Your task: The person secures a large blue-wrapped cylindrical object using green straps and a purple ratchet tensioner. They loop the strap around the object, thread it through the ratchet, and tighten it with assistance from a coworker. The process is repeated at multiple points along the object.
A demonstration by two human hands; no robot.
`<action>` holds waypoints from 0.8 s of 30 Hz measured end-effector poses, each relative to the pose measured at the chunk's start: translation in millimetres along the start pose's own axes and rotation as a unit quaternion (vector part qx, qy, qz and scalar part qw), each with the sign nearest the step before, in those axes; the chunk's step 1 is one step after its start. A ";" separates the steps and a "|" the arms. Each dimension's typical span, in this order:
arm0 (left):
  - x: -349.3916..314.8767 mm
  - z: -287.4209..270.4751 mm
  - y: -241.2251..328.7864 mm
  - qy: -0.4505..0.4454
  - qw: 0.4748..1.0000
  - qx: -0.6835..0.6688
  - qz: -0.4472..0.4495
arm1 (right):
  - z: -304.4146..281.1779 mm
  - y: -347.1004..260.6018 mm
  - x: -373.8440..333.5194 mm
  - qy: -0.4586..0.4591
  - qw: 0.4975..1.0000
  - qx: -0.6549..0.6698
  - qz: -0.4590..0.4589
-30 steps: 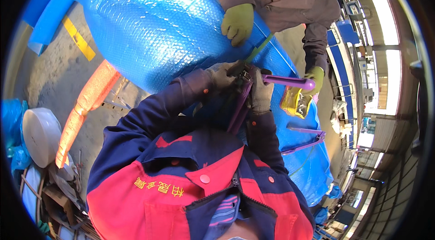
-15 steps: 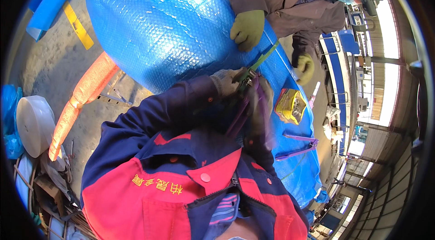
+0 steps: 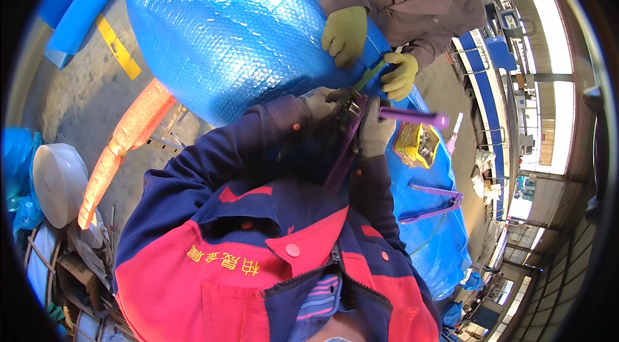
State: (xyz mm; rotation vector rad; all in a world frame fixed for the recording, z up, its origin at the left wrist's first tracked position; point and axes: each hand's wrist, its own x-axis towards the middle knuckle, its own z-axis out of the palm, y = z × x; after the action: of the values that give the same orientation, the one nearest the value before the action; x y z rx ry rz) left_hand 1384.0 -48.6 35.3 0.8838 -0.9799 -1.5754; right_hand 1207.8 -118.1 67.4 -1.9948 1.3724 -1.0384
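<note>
A green strap (image 3: 369, 76) runs over a bundle in shiny blue bubble wrap (image 3: 225, 32). A purple-handled strapping tool (image 3: 412, 116) has its metal head at the strap, one handle pointing right and the other down toward my jacket. My right hand (image 3: 377, 130), in a pale glove, is closed around the right-pointing handle near the head. Beside the head, my left hand (image 3: 319, 103) has its gloved fingers curled; what they pinch is hidden. Across from me, a co-worker's gloved hand (image 3: 345, 33) rests on the wrap, and the other (image 3: 400, 75) is at the strap.
A yellow bag of small metal pieces (image 3: 419, 145) and a second purple-handled tool (image 3: 445, 195) lie on the wrap at right. On the left are an orange wrapped length (image 3: 126, 139), a white roll (image 3: 59, 184) and blue rolls (image 3: 80, 22).
The tool's handles have spread apart, one swinging right with my right hand on it. The co-worker's lower hand has come up and left to the strap.
</note>
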 end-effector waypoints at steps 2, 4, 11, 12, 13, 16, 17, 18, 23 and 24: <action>0.9 1.0 1.3 -0.013 0.999 -0.021 -0.022 | 1.3 -2.3 2.6 0.007 0.997 -0.067 0.036; 0.7 3.9 3.5 -0.010 1.000 -0.004 -0.029 | 4.0 -3.0 6.0 0.027 0.998 -0.055 0.024; 3.0 28.0 8.7 0.060 0.982 0.114 -0.138 | 18.6 5.8 8.4 0.105 0.994 -0.009 -0.001; 5.5 30.3 8.5 0.069 0.977 0.118 -0.166 | 19.9 7.6 6.9 0.098 0.995 0.001 -0.003; 8.2 31.5 8.1 0.067 0.970 0.118 -0.203 | 21.6 9.2 5.4 0.100 0.995 0.012 -0.011; 14.5 35.7 4.8 0.113 0.945 0.230 -0.205 | 25.4 14.0 3.5 0.085 0.989 0.117 -0.007; 13.4 39.5 2.7 0.137 0.928 0.322 -0.128 | 27.3 15.3 4.1 0.076 0.991 0.109 0.002; 11.3 43.6 2.2 0.159 0.898 0.407 -0.049 | 28.3 16.9 4.8 0.053 0.994 0.091 0.020; -31.0 83.1 15.8 0.179 0.810 0.553 -0.076 | 32.9 20.5 12.3 0.076 0.989 0.121 0.029; -41.4 88.6 25.2 0.171 0.814 0.549 -0.088 | 33.9 20.8 11.9 0.078 0.986 0.141 0.037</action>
State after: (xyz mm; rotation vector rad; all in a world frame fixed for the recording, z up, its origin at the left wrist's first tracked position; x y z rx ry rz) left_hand 1321.4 2.3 96.0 2.0108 -1.5722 -0.8042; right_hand 1226.3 -137.4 35.6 -1.6749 1.2866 -1.2980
